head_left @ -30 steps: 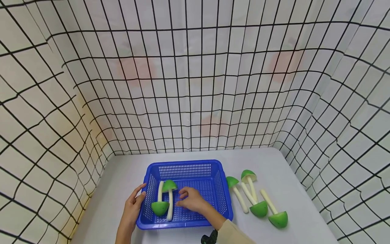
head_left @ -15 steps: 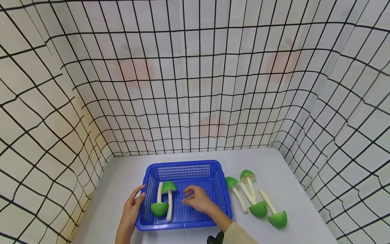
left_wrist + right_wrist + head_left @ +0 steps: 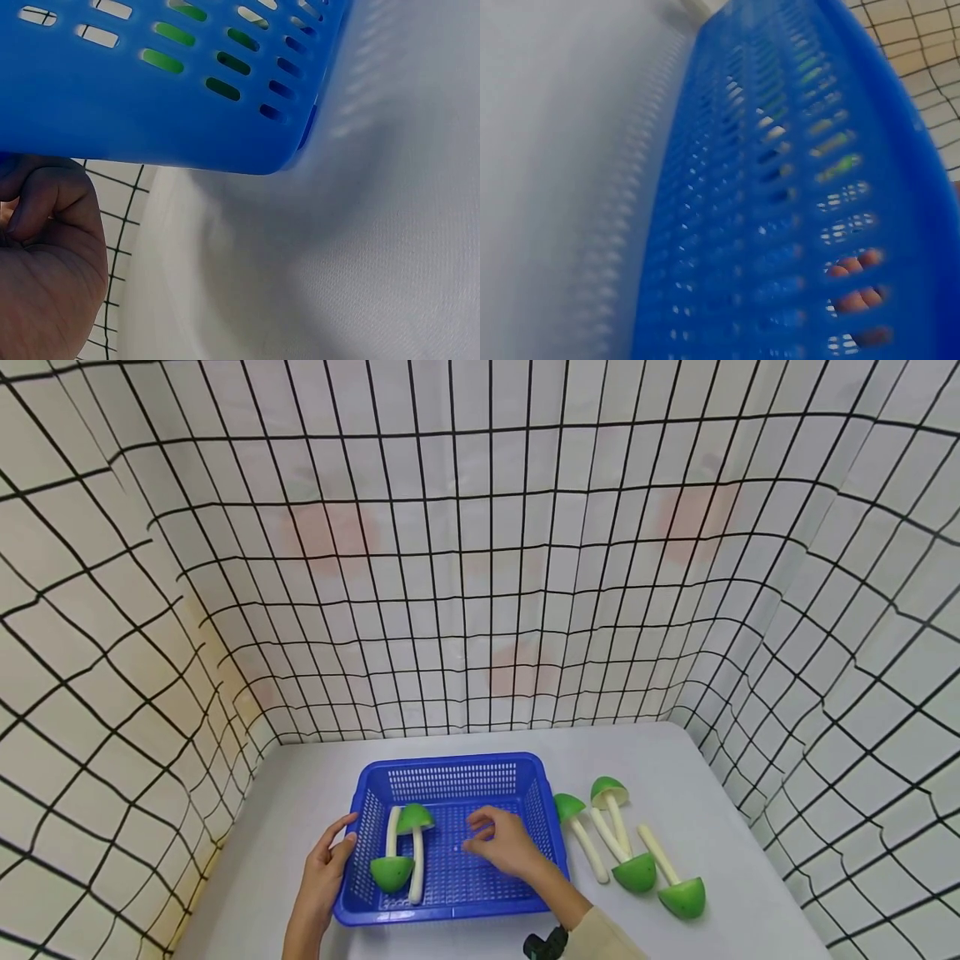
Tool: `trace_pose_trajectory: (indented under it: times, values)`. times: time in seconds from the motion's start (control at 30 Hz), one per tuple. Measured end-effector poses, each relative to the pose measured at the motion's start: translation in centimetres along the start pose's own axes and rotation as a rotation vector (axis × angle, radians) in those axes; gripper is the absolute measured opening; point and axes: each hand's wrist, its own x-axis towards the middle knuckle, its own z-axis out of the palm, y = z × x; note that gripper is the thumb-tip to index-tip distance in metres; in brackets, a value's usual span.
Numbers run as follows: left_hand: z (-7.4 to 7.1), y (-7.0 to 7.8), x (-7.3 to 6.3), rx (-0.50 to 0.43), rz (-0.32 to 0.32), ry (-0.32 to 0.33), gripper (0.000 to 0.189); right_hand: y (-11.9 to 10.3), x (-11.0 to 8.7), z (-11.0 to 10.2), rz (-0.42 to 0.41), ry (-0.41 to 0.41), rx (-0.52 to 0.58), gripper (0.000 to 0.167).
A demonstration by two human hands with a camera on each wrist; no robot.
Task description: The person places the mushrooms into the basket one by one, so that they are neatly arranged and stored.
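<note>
A blue plastic basket (image 3: 452,913) with slotted sides stands on the white surface in the head view. My left hand (image 3: 321,875) holds its left rim; the left wrist view shows that hand (image 3: 52,247) with curled fingers at the edge. Two green-capped toy mushrooms lie in the basket's left half: one with its cap (image 3: 392,874) towards me, the other with its cap (image 3: 415,817) away. Over the basket's right half, my right hand (image 3: 508,843) hovers with loosely bent fingers and nothing between them. Its fingertips show through the slots of the basket wall (image 3: 727,225) in the right wrist view.
Right of the basket lie several more green-capped mushrooms, among them one beside the basket wall (image 3: 585,843) and one farthest right (image 3: 682,897). A black wire grid (image 3: 480,568) over pale sheeting encloses the white table (image 3: 742,893) at the back and sides.
My right hand has moved rightward inside the basket, away from the two mushrooms there. My left hand has stayed at the left rim.
</note>
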Motion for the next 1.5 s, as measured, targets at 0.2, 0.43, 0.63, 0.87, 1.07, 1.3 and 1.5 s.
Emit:
trace_pose_trajectory:
  times: [0.2,0.43,0.63,0.87,1.07,1.3,1.5]
  values:
    - [0.0,0.0,0.0,-0.012,-0.01,-0.003,0.05,-0.2,-0.2,-1.6,-0.019,0.035,-0.028,0.039]
    - [-0.1,-0.1,0.1,-0.012,-0.008,-0.01,0.051,-0.2,-0.7,-4.1,-0.032,0.085,0.008,0.037]
    - [0.0,-0.1,0.1,-0.011,0.012,-0.014,0.049,0.4,-1.3,-6.1,-0.001,0.129,0.04,0.035]
    - [0.0,0.0,0.0,-0.008,0.012,-0.005,0.048,1.2,-2.2,-8.1,0.032,0.193,0.082,0.034]
    - [-0.1,-0.1,0.1,-0.002,-0.001,-0.004,0.052,1.9,-2.9,-9.4,0.047,0.251,0.073,0.033]
    - [-0.2,0.0,0.0,0.015,0.001,0.004,0.051,2.3,-3.7,-10.7,0.097,0.265,0.059,0.033]
    - [-0.1,0.2,0.0,0.017,-0.013,0.018,0.047,2.8,-4.1,-12.1,0.112,0.285,0.026,0.034]
